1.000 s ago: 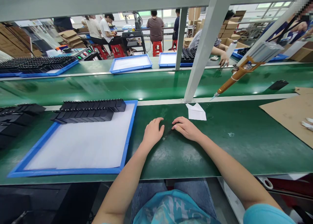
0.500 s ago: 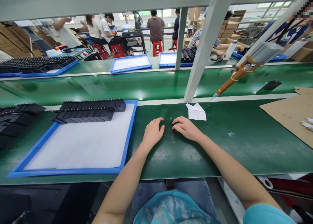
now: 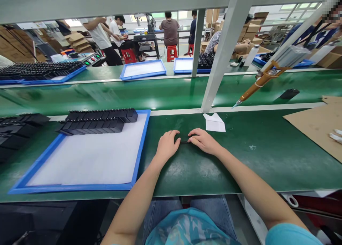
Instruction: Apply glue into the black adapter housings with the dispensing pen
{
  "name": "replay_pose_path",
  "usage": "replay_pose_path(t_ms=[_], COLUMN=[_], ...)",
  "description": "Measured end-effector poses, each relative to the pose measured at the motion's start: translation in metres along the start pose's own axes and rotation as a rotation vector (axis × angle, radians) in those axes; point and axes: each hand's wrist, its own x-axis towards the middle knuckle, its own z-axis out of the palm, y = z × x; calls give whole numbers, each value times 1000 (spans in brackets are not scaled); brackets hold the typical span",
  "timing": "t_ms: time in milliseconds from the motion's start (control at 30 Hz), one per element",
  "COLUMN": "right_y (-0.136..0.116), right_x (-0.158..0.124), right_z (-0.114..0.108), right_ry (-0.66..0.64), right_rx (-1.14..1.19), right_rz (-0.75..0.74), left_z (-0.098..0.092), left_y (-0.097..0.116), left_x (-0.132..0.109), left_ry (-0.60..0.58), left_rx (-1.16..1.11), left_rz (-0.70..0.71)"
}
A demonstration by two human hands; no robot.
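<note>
My left hand (image 3: 168,144) and my right hand (image 3: 205,141) face each other over the green workbench, fingers curled inward. Between them lies a thin dark piece (image 3: 184,142), its two ends at my thumbs and fingertips. Its kind is not clear, since the fingers cover most of it. A folded white paper (image 3: 214,122) rests just beyond my right hand. To the left of my left hand stands a blue-rimmed tray (image 3: 140,148) lined with white, with rows of black box-shaped parts (image 3: 96,125) along its far side.
A brown dispenser with a pale nozzle (image 3: 256,86) hangs at the right, above the bench's far edge. On the green conveyor (image 3: 165,91) beyond lies a black part (image 3: 290,93). Cardboard (image 3: 315,123) covers the right side. More black parts (image 3: 16,131) sit far left. Several people work behind.
The dark piece, earlier a blurred upright streak between my hands, now lies crosswise between them. My hands barely moved. The black part on the conveyor shifted left; a person in the back left moved.
</note>
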Motion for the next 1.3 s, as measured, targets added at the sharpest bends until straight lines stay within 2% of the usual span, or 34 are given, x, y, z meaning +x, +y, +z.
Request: replay_pose_path(t_ms=[500,767,1100,1300], right_y=[0,-2,-4,-1], right_x=[-1,0,0,0], right_z=[1,1,3,4], right_ry=[-10,-16,-31,8], right_rx=[-7,8,6,-78], right_rz=[1,-8,-28,29], left_z=[0,1,7,2], left_y=[0,0,-1,-3], left_x=[0,-3,-6,-5], left_ry=[3,-54,-40,-60], left_rx=[-5,44,27,-1], left_rz=[20,79,75,66])
